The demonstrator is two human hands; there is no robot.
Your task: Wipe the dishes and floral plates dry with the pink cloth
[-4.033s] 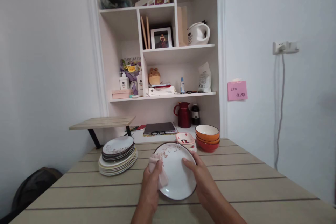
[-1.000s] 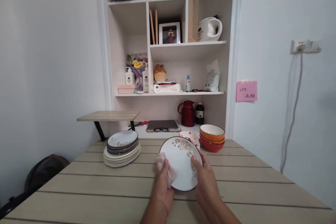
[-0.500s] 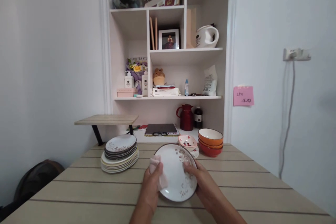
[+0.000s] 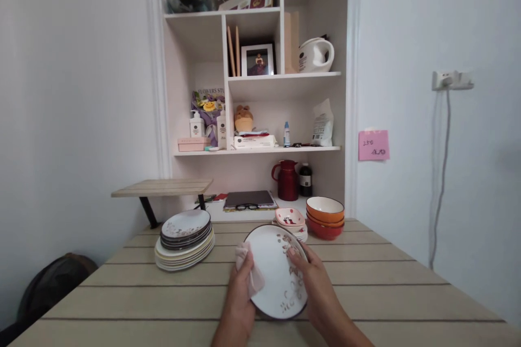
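Tilted up above the table's front half is a white plate point(image 4: 268, 276) with a dark rim and brown floral print. My left hand point(image 4: 241, 287) grips its left edge through a pale pink cloth point(image 4: 251, 274), thumb on top. On the opposite edge, my right hand point(image 4: 315, 279) holds the plate with its thumb lying over the print and its fingers hidden underneath. Left of my hands stands a stack of plates point(image 4: 185, 238), dark-rimmed floral ones on top of larger pale ones. Behind the held plate sit small pink-and-white dishes point(image 4: 290, 218), partly covered by it.
Orange and red bowls point(image 4: 325, 219) are stacked at the table's back right. A small raised shelf point(image 4: 163, 188) stands at the back left. Beyond the slatted table point(image 4: 163, 303) are a closed laptop point(image 4: 250, 198), glasses point(image 4: 247, 207), a red jug point(image 4: 287, 180) and a dark bottle point(image 4: 305, 179).
Both hands and the plate have shifted slightly right and down in view. My right thumb has moved a little up along the plate. The whole view has shifted slightly.
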